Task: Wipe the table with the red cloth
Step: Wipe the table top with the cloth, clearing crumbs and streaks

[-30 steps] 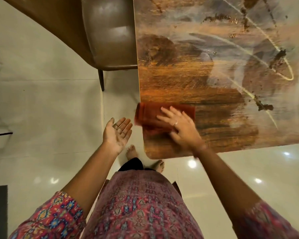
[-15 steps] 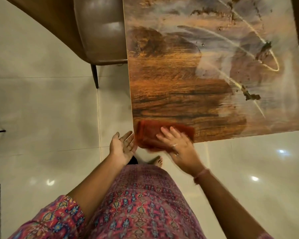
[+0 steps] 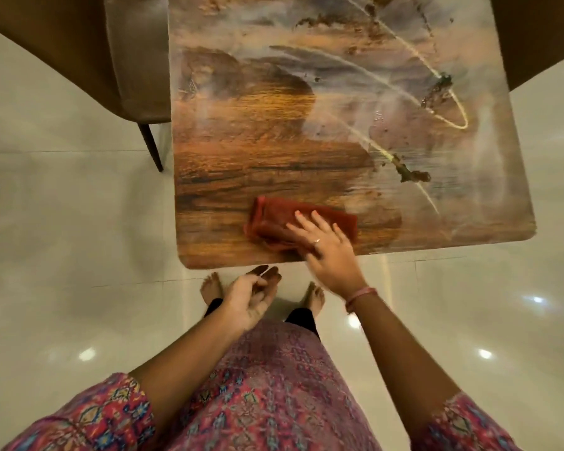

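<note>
Bare tabletop (image 3: 274, 151) beyond; chair (image 3: 134, 60) alongside left.

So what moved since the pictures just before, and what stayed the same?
The right hand slid the red cloth from the table's left corner, where it overhung, rightward along the near edge, so it now lies fully on the wood. The left hand followed to the right below the edge, palm up. Unchanged: the right hand presses the cloth flat, and the smears farther back remain unwiped.
</note>
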Demonstrator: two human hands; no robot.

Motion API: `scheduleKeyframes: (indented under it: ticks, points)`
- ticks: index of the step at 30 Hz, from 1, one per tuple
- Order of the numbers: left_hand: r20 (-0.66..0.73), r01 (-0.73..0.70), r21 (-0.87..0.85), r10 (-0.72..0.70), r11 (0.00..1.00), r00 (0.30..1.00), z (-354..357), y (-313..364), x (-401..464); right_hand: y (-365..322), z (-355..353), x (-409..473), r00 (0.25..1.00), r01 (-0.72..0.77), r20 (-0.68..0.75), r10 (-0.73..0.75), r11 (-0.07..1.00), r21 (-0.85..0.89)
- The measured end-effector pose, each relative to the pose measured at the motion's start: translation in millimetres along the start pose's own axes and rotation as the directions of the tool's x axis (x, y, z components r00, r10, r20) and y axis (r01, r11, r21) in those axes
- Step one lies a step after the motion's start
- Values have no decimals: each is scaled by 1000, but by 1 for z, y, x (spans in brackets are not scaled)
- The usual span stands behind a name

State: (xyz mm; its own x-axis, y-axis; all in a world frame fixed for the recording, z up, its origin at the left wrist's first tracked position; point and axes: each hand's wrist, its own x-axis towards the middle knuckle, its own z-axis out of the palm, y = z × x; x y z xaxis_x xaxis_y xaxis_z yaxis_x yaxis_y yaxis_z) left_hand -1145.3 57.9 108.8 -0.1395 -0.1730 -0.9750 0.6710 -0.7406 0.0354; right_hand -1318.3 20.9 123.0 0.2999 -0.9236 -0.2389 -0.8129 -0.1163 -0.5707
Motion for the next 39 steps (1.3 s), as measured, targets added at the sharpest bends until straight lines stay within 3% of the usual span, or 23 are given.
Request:
scheduleKeyframes:
  ticks: [4,8,10,12,14,16,19,21,23,25,28,30,33,35,37,39]
  points:
    - [38,-83,-56,85,995,996,63,-43,-9,91,-68,20,947,-222,-225,228,974,52]
    - [83,-185,-269,215,945,973,118,-81,-9,105,-82,65,893,-371,-279,353,928,-15]
    - [50,-241,-380,281,893,958,134,-92,-6,92,-68,55,943,-254,-236,233,965,-64]
    - [23,-277,-463,324,842,946,144,-100,-3,81,-47,14,996,-11,-84,3,996,-86]
    - [7,-291,-509,341,810,940,148,-103,1,93,-43,-32,986,164,50,-161,984,-69]
    - [8,-275,-524,328,806,945,150,-103,5,129,-66,-47,983,184,18,-184,982,-48]
    - [12,-248,-504,293,828,956,156,-105,11,188,-117,-9,982,-62,-182,51,997,-51]
    - [4,-246,-491,284,836,959,160,-110,14,201,-144,36,924,-272,-273,268,962,24]
    - [9,-244,-478,283,843,959,164,-115,17,186,-140,59,879,-377,-292,378,924,60]
    - [15,-241,-469,280,850,960,167,-117,19,155,-111,41,929,-263,-263,258,965,19]
    - [0,-239,-451,268,860,964,168,-115,21,130,-69,-40,998,63,-21,-64,997,-42]
    - [-10,-240,-441,263,865,965,167,-115,19,152,-81,-66,995,101,-6,-101,995,-8]
    - [-14,-219,-455,239,863,971,168,-114,14,199,-123,-36,974,-91,-209,89,996,0]
    - [-33,-221,-457,232,862,972,169,-114,12,210,-145,6,885,-299,-348,310,950,87]
    - [-36,-221,-460,231,860,972,169,-115,13,191,-140,34,796,-461,-378,474,878,129]
    - [-20,-223,-443,239,868,971,168,-116,14,155,-107,28,851,-390,-354,389,918,71]
